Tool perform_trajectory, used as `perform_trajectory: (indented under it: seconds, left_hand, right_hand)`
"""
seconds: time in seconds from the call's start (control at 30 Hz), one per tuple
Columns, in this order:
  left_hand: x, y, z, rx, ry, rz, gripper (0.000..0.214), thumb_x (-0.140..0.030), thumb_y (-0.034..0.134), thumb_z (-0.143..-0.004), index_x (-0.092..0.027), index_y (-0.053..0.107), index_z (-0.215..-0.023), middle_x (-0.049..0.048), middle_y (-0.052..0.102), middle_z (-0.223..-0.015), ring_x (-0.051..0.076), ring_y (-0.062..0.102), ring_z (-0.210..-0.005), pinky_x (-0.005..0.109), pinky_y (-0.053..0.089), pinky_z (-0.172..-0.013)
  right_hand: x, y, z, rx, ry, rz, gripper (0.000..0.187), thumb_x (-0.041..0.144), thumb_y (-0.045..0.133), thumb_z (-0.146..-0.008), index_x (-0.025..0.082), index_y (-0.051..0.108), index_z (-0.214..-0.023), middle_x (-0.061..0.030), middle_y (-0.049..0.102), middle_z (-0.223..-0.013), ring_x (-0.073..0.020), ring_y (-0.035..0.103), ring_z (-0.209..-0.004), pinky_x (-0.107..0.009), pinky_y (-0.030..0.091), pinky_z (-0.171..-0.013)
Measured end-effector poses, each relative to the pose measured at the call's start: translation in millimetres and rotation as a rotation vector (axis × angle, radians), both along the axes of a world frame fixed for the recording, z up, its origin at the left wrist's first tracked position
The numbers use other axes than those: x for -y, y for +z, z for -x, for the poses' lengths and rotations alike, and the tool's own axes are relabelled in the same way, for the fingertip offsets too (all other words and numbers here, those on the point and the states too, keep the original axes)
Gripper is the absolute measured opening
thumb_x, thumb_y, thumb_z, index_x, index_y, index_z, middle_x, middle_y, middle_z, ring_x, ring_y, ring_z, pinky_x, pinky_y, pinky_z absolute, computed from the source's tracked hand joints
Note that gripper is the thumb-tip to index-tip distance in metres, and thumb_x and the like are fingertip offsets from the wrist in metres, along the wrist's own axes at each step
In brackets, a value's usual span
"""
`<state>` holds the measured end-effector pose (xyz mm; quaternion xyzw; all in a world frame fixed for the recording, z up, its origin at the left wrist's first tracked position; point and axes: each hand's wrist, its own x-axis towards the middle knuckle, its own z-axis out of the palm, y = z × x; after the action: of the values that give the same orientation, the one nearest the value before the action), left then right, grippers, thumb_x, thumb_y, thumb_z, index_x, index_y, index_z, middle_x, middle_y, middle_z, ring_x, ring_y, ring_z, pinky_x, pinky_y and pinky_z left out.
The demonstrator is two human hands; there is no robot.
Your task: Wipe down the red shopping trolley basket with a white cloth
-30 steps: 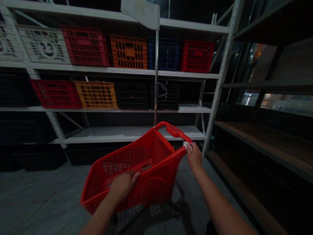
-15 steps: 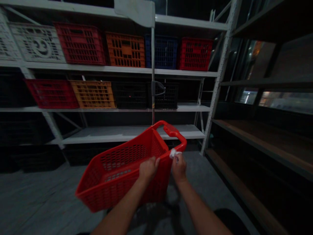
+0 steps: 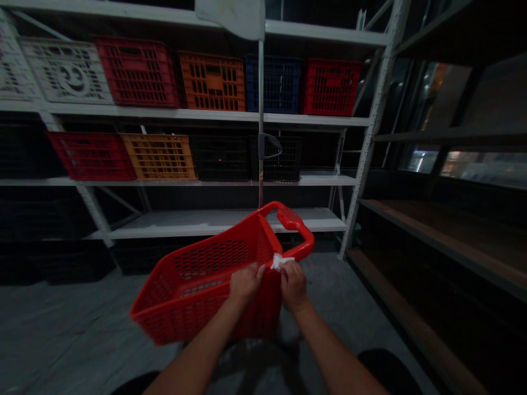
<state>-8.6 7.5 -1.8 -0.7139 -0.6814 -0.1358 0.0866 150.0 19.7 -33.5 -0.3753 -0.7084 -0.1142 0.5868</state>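
Note:
A red plastic shopping cart stands before me, its handle end to the right. My left hand is closed over the near rim of its basket, thumb toward the handle. Pinched in my right hand is a crumpled white cloth or tissue, which lies against the rim where the handle begins. From the cart's far side rises a thin pole with a grey clip and a pale sign at its top. The cart's wheels are mostly hidden in shadow.
Behind the cart, a white metal rack holds several plastic crates, among them an orange crate and a yellow crate. Dark brown shelving runs along the right. Grey floor shows at the left.
My right hand has slid the white cloth left along the rim, away from the handle and closer to my left hand. The left hand keeps its hold on the rim.

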Motion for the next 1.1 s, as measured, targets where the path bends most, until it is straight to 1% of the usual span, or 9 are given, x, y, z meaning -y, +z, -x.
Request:
perform_trajectory:
  seconds: [0.17,0.27,0.4,0.5,0.63,0.77,0.9,1.0,1.1]
  left_hand:
    - [3.1,1.9,8.1,0.000,0.009,-0.002,0.056,-0.051,0.010,-0.086,-0.020,0.056,-0.085,0.0067,0.066,-0.081,0.017,0.061,-0.076,0.025,0.036,-0.061]
    - [2.4,1.7,7.1,0.000,0.025,0.004,0.058,-0.055,0.010,-0.084,-0.020,0.057,-0.086,0.0074,0.067,-0.081,0.019,0.061,-0.076,0.025,0.036,-0.061]
    - [1.9,2.6,7.0,0.003,0.035,0.012,0.059,-0.055,0.009,-0.084,-0.021,0.057,-0.084,0.0071,0.067,-0.079,0.019,0.062,-0.074,0.025,0.037,-0.060]
    - [3.3,4.3,10.1,0.003,0.028,0.007,0.057,-0.054,0.010,-0.084,-0.022,0.058,-0.085,0.0064,0.068,-0.080,0.018,0.062,-0.075,0.025,0.037,-0.060]
    - [5.1,5.0,11.8,-0.001,0.023,-0.001,0.056,-0.054,0.012,-0.084,-0.022,0.058,-0.084,0.0063,0.068,-0.080,0.019,0.062,-0.075,0.025,0.038,-0.061]
    - [6.3,3.4,9.9,0.003,0.036,-0.006,0.058,-0.060,0.014,-0.082,-0.022,0.058,-0.085,0.0072,0.068,-0.082,0.019,0.062,-0.077,0.025,0.038,-0.063]
    - [9.2,1.7,11.1,0.002,0.049,-0.003,0.058,-0.059,0.016,-0.082,-0.021,0.059,-0.088,0.0077,0.068,-0.082,0.020,0.062,-0.077,0.026,0.038,-0.062]
    - [10.3,0.6,13.4,-0.006,0.050,-0.002,0.057,-0.058,0.016,-0.082,-0.022,0.058,-0.090,0.0071,0.068,-0.082,0.020,0.062,-0.078,0.026,0.038,-0.062]
    - [8.6,-0.6,15.6,-0.019,0.045,0.009,0.057,-0.058,0.015,-0.082,-0.023,0.058,-0.091,0.0066,0.068,-0.083,0.020,0.062,-0.079,0.026,0.039,-0.062]
  right_hand:
    - [-4.7,8.8,-24.6,-0.150,-0.119,-0.033,0.016,0.013,0.039,-0.085,0.015,0.055,-0.085,-0.0085,0.060,-0.083,-0.0184,0.053,-0.084,-0.031,0.043,-0.076]
    - [0.4,7.8,-7.6,-0.141,-0.116,0.036,0.019,0.013,0.038,-0.085,0.016,0.056,-0.083,-0.0072,0.060,-0.079,-0.0180,0.053,-0.080,-0.031,0.043,-0.074]
    - [8.6,2.8,12.5,0.030,-0.036,0.069,0.020,0.012,0.037,-0.085,0.017,0.057,-0.082,-0.0053,0.060,-0.074,-0.0167,0.054,-0.073,-0.028,0.042,-0.071]
    - [8.3,5.4,-5.9,0.041,-0.046,0.069,0.020,0.015,0.038,-0.085,0.017,0.057,-0.079,-0.0050,0.060,-0.072,-0.0165,0.055,-0.072,-0.027,0.042,-0.070]
    - [1.0,24.8,-45.3,-0.196,-0.150,0.144,0.017,0.021,0.039,-0.083,0.016,0.056,-0.084,-0.0059,0.061,-0.077,-0.0168,0.056,-0.072,-0.026,0.041,-0.067]
    - [-24.7,59.4,-72.0,-0.339,-0.108,0.367,0.019,0.025,0.040,-0.079,0.018,0.055,-0.089,-0.0033,0.061,-0.078,-0.0166,0.055,-0.070,-0.026,0.040,-0.065]
    - [-73.4,87.3,-86.0,-0.307,0.088,0.562,0.011,0.026,0.046,-0.070,0.018,0.053,-0.069,0.0006,0.057,-0.064,-0.0154,0.052,-0.063,-0.024,0.039,-0.060]
    - [-106.6,95.7,-85.4,-0.300,0.163,0.587,0.008,0.025,0.048,-0.065,0.018,0.050,-0.061,0.0024,0.054,-0.059,-0.0143,0.050,-0.061,-0.023,0.039,-0.058]
    - [-114.9,92.2,-82.2,-0.343,0.203,0.597,0.008,0.025,0.047,-0.065,0.017,0.050,-0.063,0.0016,0.054,-0.060,-0.0140,0.050,-0.061,-0.023,0.039,-0.058]
